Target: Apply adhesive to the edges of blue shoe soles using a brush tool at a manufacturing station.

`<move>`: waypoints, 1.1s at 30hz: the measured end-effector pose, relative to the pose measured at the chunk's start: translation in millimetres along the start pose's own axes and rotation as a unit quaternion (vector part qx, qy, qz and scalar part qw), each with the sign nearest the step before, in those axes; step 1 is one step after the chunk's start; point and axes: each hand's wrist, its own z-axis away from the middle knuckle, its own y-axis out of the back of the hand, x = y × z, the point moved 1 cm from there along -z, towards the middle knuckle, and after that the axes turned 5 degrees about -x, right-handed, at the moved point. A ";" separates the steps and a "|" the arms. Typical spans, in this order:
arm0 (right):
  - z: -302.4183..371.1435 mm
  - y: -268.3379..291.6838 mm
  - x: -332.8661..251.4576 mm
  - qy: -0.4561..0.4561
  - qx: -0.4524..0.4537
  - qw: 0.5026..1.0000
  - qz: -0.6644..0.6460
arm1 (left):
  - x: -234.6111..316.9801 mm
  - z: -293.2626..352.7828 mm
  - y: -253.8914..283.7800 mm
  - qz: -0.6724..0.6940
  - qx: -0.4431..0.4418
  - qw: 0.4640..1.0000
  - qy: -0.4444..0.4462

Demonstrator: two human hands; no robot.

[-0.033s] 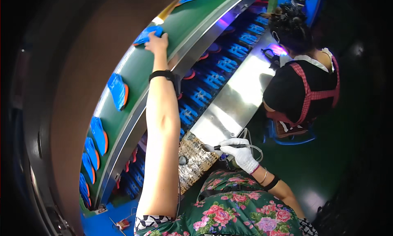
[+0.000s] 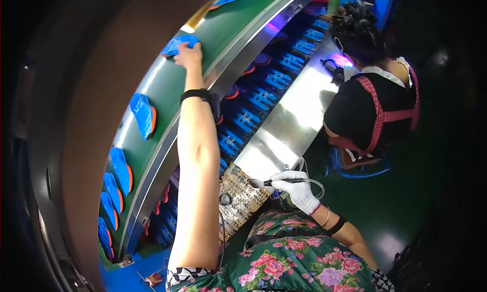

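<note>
My bare left hand (image 2: 188, 55) stretches out to the conveyor at the upper left, its fingers closed at the near edge of a glossy blue shoe sole (image 2: 182, 40) with an orange edge. That sole lies on the green belt. Low in the view, my right hand (image 2: 300, 194), in a white glove, pinches a slim black-handled brush (image 2: 284, 181) with a clear tube running from it. The brush tip points left, over the corner of a stained, patchy work board (image 2: 241, 201) in front of me.
More blue soles (image 2: 143, 117) lie along the curved green belt (image 2: 165, 102) with its metal rim. Beneath are rows of blue racks (image 2: 264, 97). A metal tabletop (image 2: 284, 130) runs to a seated co-worker (image 2: 375, 104) at the right. A round dark knob (image 2: 225, 199) sits on the board.
My left hand and the soles stand slightly more to the left and lower in the picture; the whole view has shifted a little. The right hand keeps its hold on the brush.
</note>
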 end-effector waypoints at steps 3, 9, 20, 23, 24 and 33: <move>-6.2 7.4 4.2 -0.044 -0.020 0.998 -0.047 | -28.8 -14.6 16.9 0.205 0.018 0.978 0.029; -21.9 -6.7 18.3 -0.083 -0.047 0.992 -0.089 | -63.1 56.3 92.3 0.768 -0.114 0.597 0.201; -40.0 -14.0 31.8 -0.128 -0.033 0.980 -0.147 | -151.8 330.8 208.1 0.783 -0.204 0.569 0.147; -43.8 -14.8 26.4 -0.132 -0.036 0.973 -0.187 | -157.9 389.6 230.0 0.665 -0.132 0.701 0.220; -47.1 -7.1 30.7 -0.137 -0.042 0.966 -0.217 | -155.6 404.4 229.9 0.632 -0.116 0.733 0.223; -32.3 -67.0 -36.0 0.025 -0.186 0.982 -0.017 | -176.7 488.5 187.0 0.745 -0.245 0.565 0.258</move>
